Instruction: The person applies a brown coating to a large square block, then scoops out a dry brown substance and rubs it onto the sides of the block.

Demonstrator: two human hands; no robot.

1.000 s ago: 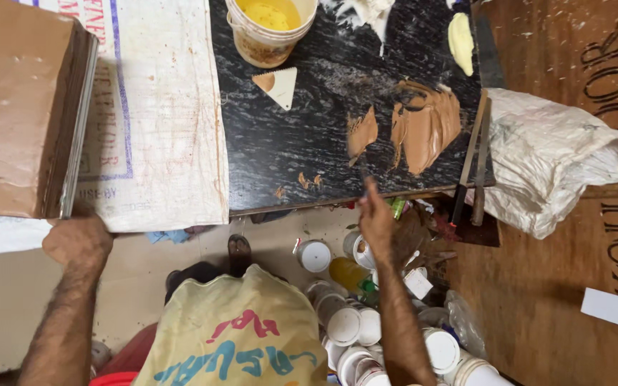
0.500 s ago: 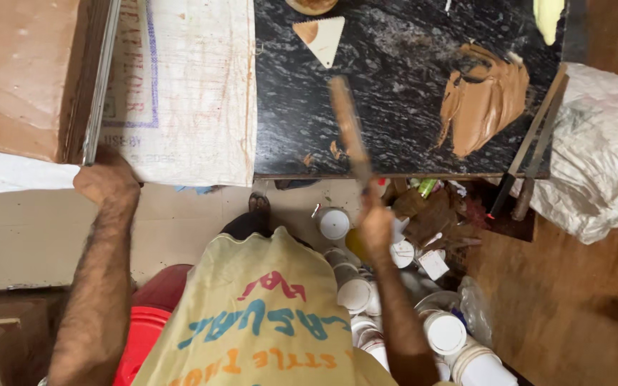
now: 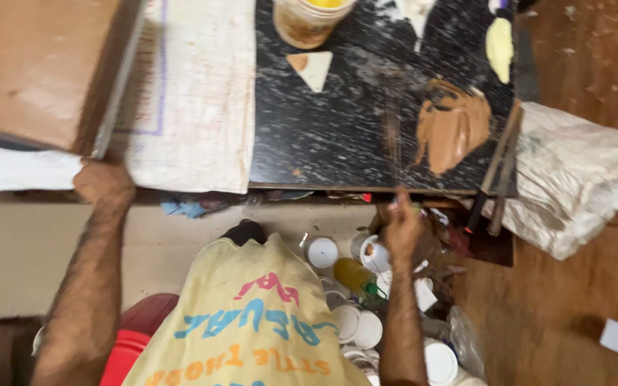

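My right hand (image 3: 400, 229) is at the front edge of a black speckled slab (image 3: 337, 136), closed on the handle of a thin flat scraper (image 3: 392, 139). The blurred blade lies over the slab just left of a smear of brown paste (image 3: 452, 125). My left hand (image 3: 103, 184) is curled over the bench edge, below a brown wooden board (image 3: 37, 71) and beside a white cloth (image 3: 194, 93). A pale triangular piece (image 3: 314, 68) lies on the slab near a bucket of yellow paste (image 3: 309, 18).
A lump of yellow paste (image 3: 498, 39) sits at the slab's far right. Wooden sticks (image 3: 498, 164) lean on its right edge beside a white sack (image 3: 574, 179). Several white lids and tubs (image 3: 352, 322) and a yellow bottle (image 3: 355, 275) crowd the floor below.
My right hand has moved right along the slab's front edge with the scraper, toward the brown paste. The left hand stays on the bench edge.
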